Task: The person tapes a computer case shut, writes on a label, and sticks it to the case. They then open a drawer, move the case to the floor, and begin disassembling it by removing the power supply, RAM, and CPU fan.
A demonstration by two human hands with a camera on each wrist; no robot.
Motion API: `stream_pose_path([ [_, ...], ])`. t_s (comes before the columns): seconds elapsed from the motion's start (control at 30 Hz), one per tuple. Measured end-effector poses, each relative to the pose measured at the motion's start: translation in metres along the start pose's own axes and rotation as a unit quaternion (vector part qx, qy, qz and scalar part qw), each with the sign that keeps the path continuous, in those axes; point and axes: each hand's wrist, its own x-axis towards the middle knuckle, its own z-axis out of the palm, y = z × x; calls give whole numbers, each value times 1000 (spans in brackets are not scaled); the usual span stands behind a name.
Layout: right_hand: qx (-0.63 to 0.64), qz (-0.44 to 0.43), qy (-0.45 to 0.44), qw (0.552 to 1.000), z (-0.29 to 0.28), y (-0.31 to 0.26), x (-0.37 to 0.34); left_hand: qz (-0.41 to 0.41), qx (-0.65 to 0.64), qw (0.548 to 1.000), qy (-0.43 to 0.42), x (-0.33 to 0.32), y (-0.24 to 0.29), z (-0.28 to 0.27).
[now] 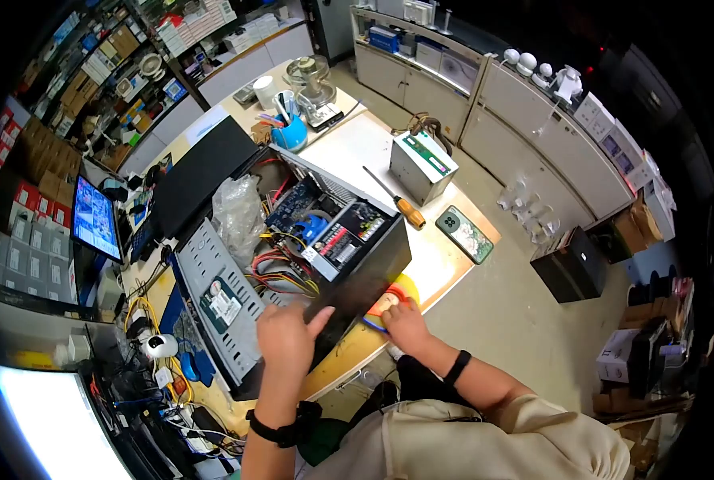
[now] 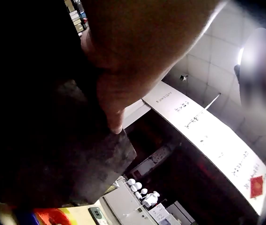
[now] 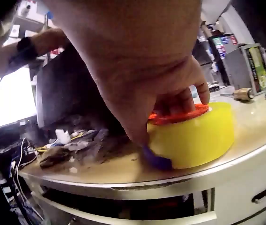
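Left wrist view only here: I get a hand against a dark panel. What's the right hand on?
Observer: Right hand grips a yellow tape roll, fingers dipping into its red core.

Operator: That panel, what's it part of? Anything inside?

Observer: An open computer case; a crumpled clear plastic bag lies in it beside coloured cables.

Operator: Any tool out?

Observer: Yes, a screwdriver with an orange handle, lying on the table near the phone.
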Motion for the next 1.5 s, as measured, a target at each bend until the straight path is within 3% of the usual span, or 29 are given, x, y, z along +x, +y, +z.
stream_pose_path([
  [0.17, -39, 108, -50, 992, -20, 38, -31, 14, -13, 1000, 13, -18, 1, 27],
  [0.3, -84, 223, -21, 971, -14, 59, -27, 15, -9, 1000, -1, -24, 0, 41],
  [0.53, -66, 250, 57, 964, -1, 70, -12, 14, -27, 999, 20, -22, 3, 52],
  [0.57, -34, 296, 31, 954, -1, 73, -9, 10, -32, 999, 15, -22, 3, 52],
  [0.63, -7, 295, 71, 953, 2, 81, -4, 6, -46, 999, 4, -22, 3, 54],
  [0.83, 26, 314, 84, 945, 1, 96, 19, -18, -30, 998, -56, -32, 7, 76],
  [0.9, 39, 322, 88, 942, -2, 97, 20, -33, -39, 993, -109, -38, 9, 89],
  [0.97, 64, 342, 78, 934, -11, 96, 18, -40, -57, 993, -94, -38, 10, 88],
  [1.03, 34, 265, 173, 948, -26, 89, 19, -50, -64, 991, -106, -38, 10, 90],
  [1.07, 75, 236, 228, 942, -31, 83, 20, -54, -83, 988, -115, -38, 11, 91],
  [1.1, 113, 225, 228, 940, -52, 66, 22, -56, -88, 988, -112, -38, 12, 90],
  [1.17, 60, 84, 287, 952, -68, 50, 27, -51, -83, 987, -130, -39, 13, 99],
  [1.27, 106, -37, 205, 972, -92, 9, 35, -35, -199, 977, -68, -42, -1, 53],
  [1.37, 110, -197, 120, 967, -100, -25, 48, -22, -288, 957, 16, -56, -49, 5],
  [1.43, 81, -250, 45, 964, -101, -45, 57, -128, -258, 953, 98, -76, -110, 6],
  [1.47, 72, -251, 28, 965, -100, -53, 60, -205, -286, 923, 159, -87, -141, 23],
  [1.5, 60, -247, 12, 967, -98, -57, 60, -208, -218, 940, 158, -91, -180, 32],
])
